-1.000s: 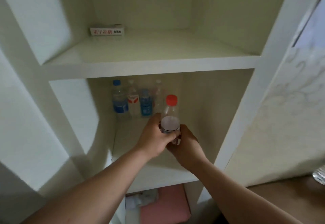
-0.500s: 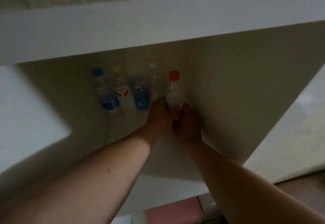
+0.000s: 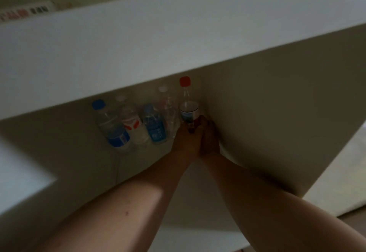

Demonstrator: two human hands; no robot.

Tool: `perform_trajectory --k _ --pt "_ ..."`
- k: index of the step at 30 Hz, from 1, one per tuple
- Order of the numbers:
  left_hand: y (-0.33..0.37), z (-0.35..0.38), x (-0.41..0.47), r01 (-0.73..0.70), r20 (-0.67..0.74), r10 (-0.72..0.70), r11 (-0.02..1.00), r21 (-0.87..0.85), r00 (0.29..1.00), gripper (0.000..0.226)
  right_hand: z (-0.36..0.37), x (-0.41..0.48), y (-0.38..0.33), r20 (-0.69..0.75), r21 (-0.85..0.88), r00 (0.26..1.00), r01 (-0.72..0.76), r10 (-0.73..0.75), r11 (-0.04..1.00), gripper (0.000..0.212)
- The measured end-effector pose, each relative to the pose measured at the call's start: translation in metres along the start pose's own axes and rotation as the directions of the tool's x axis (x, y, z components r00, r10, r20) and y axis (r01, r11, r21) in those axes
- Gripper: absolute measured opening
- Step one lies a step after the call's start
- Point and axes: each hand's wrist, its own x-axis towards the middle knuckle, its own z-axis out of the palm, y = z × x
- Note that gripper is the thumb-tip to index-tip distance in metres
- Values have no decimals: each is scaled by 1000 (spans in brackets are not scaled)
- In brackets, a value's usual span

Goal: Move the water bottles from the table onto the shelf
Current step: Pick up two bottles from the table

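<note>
The red-capped bottle [image 3: 188, 107] stands upright deep in the lower compartment of the shelf [image 3: 142, 162], in the back right corner, just beside the compartment's right wall [image 3: 277, 103]; its red cap [image 3: 185, 81] shows just below the edge of the white shelf board [image 3: 178, 43] overhead; the left hand [image 3: 185, 142] and the right hand [image 3: 210, 138] meet at the bottle's lower part, one from each side, touching each other; the fingers [image 3: 206, 125] of both curl round that lower part and hold it; the hands hide the bottle's base, so I cannot tell whether it rests on the shelf floor; both forearms reach in from the bottom of the view, the light in the compartment is dim; to the left of the held bottle four more bottles stand in a row along the back; nearest is a clear bottle [image 3: 168, 107] with a pale cap, just beside the held one; then a small blue-labelled bottle [image 3: 155, 128] with a blue cap; then a white-capped bottle [image 3: 132, 125] with red marks on its label; then, furthest left, a blue-capped bottle [image 3: 111, 126] with a blue band low on its body; these stand close together; on the level above, at the top left, lies a blurred box [image 3: 25, 12] with print too smeared to read.
</note>
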Motion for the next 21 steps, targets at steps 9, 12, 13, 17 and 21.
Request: perform_trajectory --k 9,12,13,17,21 --pt "-5 0 12 134 139 -119 985 -110 983 58 13 16 23 82 271 996 -64 43 961 39" --pt "0 0 7 110 147 -92 986 -124 985 52 11 12 16 68 290 998 -10 -11 957 44" --pt "1 0 6 109 142 -92 987 -117 986 53 10 9 9 45 359 998 -48 34 932 49" --pt "-1 -3 -7 53 100 -46 997 -64 994 51 12 3 10 -33 350 994 -90 108 932 67" --pt "7 -14 -35 -89 -163 94 995 42 982 34 -10 -33 -19 45 76 994 -101 98 992 64"
